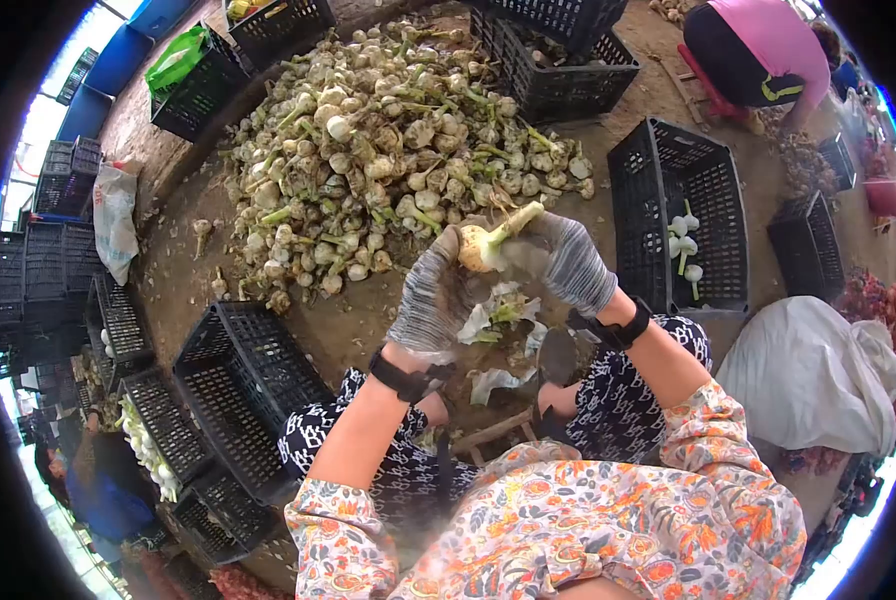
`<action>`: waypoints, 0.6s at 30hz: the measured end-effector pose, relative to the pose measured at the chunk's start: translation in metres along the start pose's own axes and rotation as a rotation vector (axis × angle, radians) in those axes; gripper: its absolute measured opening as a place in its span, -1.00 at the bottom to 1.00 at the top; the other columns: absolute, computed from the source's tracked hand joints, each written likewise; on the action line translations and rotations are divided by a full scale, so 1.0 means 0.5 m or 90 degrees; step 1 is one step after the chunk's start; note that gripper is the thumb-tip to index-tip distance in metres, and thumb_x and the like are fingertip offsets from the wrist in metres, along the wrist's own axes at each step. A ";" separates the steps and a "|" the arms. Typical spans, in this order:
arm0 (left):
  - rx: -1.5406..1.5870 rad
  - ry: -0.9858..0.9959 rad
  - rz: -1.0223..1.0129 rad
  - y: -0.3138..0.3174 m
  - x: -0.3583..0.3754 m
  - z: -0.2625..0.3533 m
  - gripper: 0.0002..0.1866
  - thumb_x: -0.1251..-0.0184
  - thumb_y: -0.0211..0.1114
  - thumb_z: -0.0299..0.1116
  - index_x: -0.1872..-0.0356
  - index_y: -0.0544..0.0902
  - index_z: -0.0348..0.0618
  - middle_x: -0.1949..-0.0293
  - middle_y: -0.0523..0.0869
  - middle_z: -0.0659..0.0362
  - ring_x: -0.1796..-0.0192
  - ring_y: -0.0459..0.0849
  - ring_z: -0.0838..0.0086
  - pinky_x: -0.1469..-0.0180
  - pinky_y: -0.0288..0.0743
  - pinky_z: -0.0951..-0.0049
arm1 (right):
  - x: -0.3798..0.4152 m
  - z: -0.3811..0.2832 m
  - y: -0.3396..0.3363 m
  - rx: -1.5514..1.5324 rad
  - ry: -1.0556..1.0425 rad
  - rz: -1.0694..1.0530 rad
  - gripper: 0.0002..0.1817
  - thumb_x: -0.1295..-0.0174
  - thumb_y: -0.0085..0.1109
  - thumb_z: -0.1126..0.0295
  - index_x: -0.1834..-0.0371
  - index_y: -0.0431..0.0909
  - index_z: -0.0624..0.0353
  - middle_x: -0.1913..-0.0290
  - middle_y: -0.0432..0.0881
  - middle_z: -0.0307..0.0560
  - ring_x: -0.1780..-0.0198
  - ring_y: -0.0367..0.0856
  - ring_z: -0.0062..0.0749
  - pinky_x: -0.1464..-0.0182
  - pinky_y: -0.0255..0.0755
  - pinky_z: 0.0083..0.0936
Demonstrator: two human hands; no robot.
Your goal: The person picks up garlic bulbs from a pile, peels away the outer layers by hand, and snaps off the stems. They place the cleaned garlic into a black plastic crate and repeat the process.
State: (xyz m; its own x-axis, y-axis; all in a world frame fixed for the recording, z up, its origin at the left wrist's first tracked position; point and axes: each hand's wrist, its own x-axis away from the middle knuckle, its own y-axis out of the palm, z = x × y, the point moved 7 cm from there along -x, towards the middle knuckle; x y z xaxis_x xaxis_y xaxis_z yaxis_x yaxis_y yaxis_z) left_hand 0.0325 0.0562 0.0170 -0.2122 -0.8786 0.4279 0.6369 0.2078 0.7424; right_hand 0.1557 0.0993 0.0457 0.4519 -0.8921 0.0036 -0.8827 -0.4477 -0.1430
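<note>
Between both gloved hands, garlic bulb, gripped

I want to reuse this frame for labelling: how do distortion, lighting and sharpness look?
Head view: strong fisheye, crates bending near the black corners; even daylight, soft shadows, sky blown out at left; the garlic bulb between left hand and right hand is sharp.

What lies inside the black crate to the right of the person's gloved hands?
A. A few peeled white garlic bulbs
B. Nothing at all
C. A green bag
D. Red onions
A: a few white garlic bulbs with short stems lie in the crate at right.
</note>
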 end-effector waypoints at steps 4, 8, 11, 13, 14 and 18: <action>-0.086 -0.106 0.143 -0.070 -0.029 -0.039 -0.56 -0.21 0.11 0.11 0.25 0.56 -0.09 0.42 0.63 0.22 0.44 0.62 0.53 0.58 0.51 0.61 | 0.012 0.001 0.006 0.020 -0.050 -0.015 -0.79 -0.12 0.11 0.49 0.18 0.51 0.30 0.32 0.62 -0.05 0.33 0.53 -0.58 0.22 0.46 -0.57; -0.201 -0.122 0.257 -0.094 -0.045 -0.051 -0.47 -0.19 0.00 0.25 0.41 0.56 -0.06 0.71 0.54 0.24 0.78 0.44 0.50 0.74 0.37 0.55 | 0.023 0.041 0.006 0.054 -0.056 -0.006 -0.78 -0.09 0.10 0.50 0.17 0.51 0.31 0.33 0.62 -0.06 0.35 0.53 -0.54 0.25 0.46 -0.55; -0.301 -0.159 0.287 -0.093 -0.043 -0.051 -0.39 -0.25 -0.13 0.27 0.44 0.56 -0.12 0.76 0.50 0.22 0.83 0.38 0.54 0.82 0.21 0.60 | 0.027 0.098 0.007 -0.128 0.168 0.029 -0.74 -0.08 0.10 0.50 0.13 0.49 0.31 0.29 0.61 -0.12 0.32 0.53 -0.52 0.23 0.45 -0.56; -0.333 -0.109 0.274 -0.083 -0.054 -0.048 -0.39 -0.28 -0.16 0.24 0.43 0.55 -0.14 0.77 0.49 0.21 0.82 0.42 0.52 0.82 0.23 0.57 | 0.024 0.103 0.003 -0.134 0.154 0.056 -0.69 -0.07 0.18 0.47 0.10 0.47 0.31 0.26 0.59 -0.14 0.28 0.51 -0.56 0.23 0.44 -0.59; -0.353 -0.087 0.277 -0.085 -0.060 -0.047 -0.41 -0.29 -0.15 0.21 0.43 0.55 -0.15 0.76 0.50 0.21 0.82 0.42 0.51 0.82 0.24 0.55 | 0.020 0.108 0.003 -0.115 0.112 0.073 -0.68 -0.06 0.19 0.46 0.10 0.46 0.31 0.25 0.59 -0.14 0.27 0.50 -0.58 0.22 0.43 -0.60; -0.688 0.160 0.236 -0.065 -0.054 -0.025 -0.55 -0.31 0.01 -0.06 0.01 0.40 -0.25 0.24 0.55 0.06 0.40 0.58 0.40 0.42 0.46 0.47 | 0.026 0.147 0.003 -0.395 0.220 0.103 -0.72 -0.07 0.22 0.49 0.13 0.47 0.27 0.24 0.58 -0.12 0.28 0.56 -0.53 0.27 0.51 -0.60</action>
State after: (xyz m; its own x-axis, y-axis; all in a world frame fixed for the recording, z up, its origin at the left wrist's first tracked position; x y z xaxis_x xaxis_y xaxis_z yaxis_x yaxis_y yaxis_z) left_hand 0.0267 0.0678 -0.0250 0.1949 -0.9265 0.3219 0.9536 0.1022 -0.2833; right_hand 0.1698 0.0918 -0.0273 0.3341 -0.8722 0.3573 -0.8917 -0.1696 0.4197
